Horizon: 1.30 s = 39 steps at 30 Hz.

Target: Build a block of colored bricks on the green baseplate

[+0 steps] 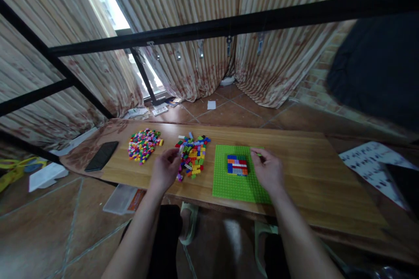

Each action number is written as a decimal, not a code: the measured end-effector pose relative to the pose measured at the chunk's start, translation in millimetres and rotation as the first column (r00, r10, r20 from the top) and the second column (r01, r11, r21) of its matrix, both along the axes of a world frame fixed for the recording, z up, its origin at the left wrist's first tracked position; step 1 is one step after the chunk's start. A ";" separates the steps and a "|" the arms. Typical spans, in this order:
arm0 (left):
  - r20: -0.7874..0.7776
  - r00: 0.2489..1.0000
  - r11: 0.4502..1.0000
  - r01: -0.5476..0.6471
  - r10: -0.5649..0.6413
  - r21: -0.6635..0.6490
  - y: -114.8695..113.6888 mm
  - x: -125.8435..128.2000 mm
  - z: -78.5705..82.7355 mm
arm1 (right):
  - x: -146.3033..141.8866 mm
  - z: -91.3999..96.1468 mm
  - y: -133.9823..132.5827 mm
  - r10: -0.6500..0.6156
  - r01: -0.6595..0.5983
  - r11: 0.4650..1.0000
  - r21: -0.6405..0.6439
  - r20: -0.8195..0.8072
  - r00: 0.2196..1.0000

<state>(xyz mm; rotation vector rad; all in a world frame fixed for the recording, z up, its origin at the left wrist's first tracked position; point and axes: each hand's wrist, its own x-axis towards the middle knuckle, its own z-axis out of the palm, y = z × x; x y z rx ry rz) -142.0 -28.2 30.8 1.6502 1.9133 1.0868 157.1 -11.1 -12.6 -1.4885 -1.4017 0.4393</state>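
Note:
A green baseplate lies on the wooden table, with a small block of blue, red, white and orange bricks built on it. My right hand rests on the plate's right side, fingers pinched on a small green brick. My left hand hovers at the left edge of a pile of larger mixed bricks, fingers curled on a small pale piece. A second pile of tiny coloured bricks lies further left.
A black phone lies at the table's left end. Black frame bars cross overhead, curtains behind. On the tiled floor sit a clear plastic box, papers at right and a white sheet at left.

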 end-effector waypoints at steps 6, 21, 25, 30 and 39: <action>-0.143 0.849 0.848 0.523 -0.509 0.087 12.7 94.7 2.0 | -9.0 5.1 -0.3 0.146 -0.157 0.986 -0.050 -0.178 0.973; -0.199 0.815 0.740 0.578 -0.545 0.343 30.4 118.4 -35.8 | -19.7 12.9 -3.8 0.266 -0.394 0.911 -0.120 -0.560 0.785; -0.281 0.805 0.706 0.593 -0.522 0.388 31.3 118.9 -40.4 | -19.4 14.7 -6.8 0.271 -0.443 0.884 -0.145 -0.614 0.741; -0.361 0.765 0.660 0.643 -0.533 0.389 33.5 118.2 -39.8 | -20.6 20.3 -9.0 0.230 -0.502 0.849 -0.168 -0.736 0.636; 0.183 0.845 0.857 0.460 -0.503 0.233 40.5 113.7 -41.7 | -27.6 12.3 -6.3 0.161 -0.455 0.859 -0.235 -0.721 0.674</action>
